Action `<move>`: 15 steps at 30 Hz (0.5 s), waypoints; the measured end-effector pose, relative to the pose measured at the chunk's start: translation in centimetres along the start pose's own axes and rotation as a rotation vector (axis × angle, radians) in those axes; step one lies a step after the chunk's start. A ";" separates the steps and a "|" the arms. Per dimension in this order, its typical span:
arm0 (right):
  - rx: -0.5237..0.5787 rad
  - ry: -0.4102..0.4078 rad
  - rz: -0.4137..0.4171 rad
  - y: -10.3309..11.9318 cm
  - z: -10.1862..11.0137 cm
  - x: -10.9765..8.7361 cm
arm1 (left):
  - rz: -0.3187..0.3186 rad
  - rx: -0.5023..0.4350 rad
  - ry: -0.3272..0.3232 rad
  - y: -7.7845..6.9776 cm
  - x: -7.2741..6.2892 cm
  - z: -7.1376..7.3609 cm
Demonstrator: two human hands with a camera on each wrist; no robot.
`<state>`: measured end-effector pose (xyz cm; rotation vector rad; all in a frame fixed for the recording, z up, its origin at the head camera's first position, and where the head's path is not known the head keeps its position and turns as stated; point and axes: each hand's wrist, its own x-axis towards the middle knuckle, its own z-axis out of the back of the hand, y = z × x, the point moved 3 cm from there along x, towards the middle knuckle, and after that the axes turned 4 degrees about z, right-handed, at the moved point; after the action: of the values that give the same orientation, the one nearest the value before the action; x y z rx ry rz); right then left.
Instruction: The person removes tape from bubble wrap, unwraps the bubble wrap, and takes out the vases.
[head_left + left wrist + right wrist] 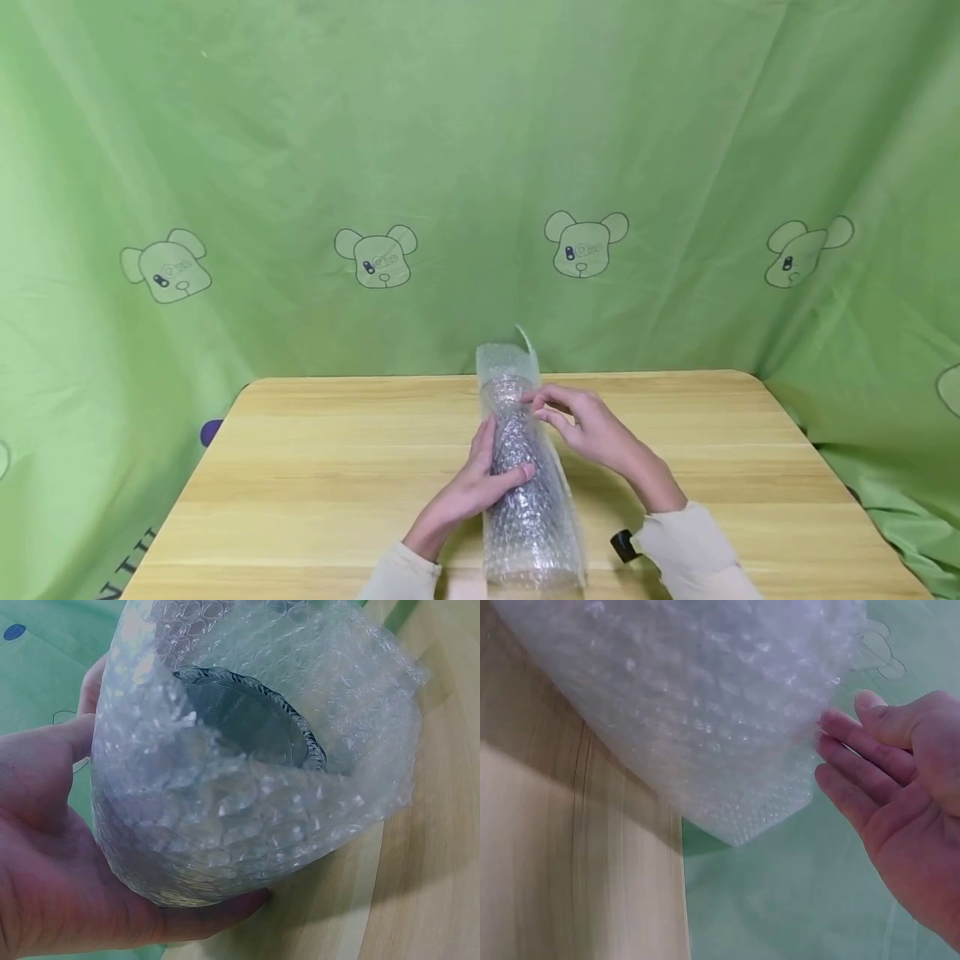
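Displaying, on a creased green drape (465,150) at the far side, outlined bear heads (382,273) with small lettering (590,249) too faint to read surely, and, at near left, dark capitals (127,569), partly cut off, N and I legible. Clamping bubble wrap (532,521) with the left hand (467,493), between thumb and fingers, over the middle of a table (322,467), pale and wood-grained. Enclosing, in glossy dimpled plastic, a transparent round vessel (251,724) with a ridged, rope-like rim, visible at the near end. Reaching the wrap's right edge with the right hand (596,427), thumb apart from fingers, contact uncertain.
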<state>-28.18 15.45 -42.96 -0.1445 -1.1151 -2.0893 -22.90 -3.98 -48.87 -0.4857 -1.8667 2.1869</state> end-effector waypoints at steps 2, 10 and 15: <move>-0.001 -0.026 -0.002 -0.2 0.2 -0.4 | 0.005 0.006 -0.001 0.0 0.0 0.0; -0.005 -0.129 -0.032 -1.3 1.2 -2.4 | 0.014 -0.029 0.010 0.2 0.0 0.2; -0.001 -0.149 -0.052 -2.1 1.8 -3.9 | 0.026 -0.035 0.026 0.3 0.1 0.2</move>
<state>-27.25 19.69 -44.91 -0.2790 -1.2178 -2.1532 -23.04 -4.18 -49.19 -0.5454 -1.8983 2.1565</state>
